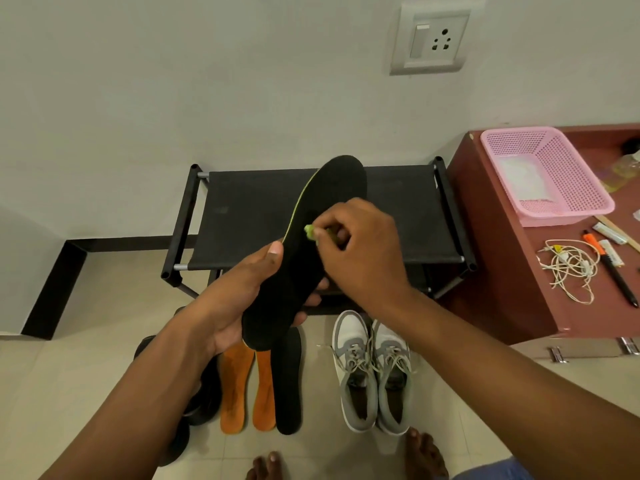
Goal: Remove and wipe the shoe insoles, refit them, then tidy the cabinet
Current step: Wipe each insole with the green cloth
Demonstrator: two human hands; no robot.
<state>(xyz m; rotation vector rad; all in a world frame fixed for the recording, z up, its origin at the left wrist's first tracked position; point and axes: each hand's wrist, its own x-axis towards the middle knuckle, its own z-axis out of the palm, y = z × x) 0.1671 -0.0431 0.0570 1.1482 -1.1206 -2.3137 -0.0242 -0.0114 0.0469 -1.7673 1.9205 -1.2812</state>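
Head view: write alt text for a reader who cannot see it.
The left hand holds a black insole above a black shoe rack while the right hand presses a small green cloth to it. On the floor lie two orange insoles, another black insole and grey sneakers.

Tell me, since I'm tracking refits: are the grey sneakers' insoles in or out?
Cannot tell. The grey sneakers stand on the floor with dark openings that hide their insides; four insoles are out, one in the left hand.
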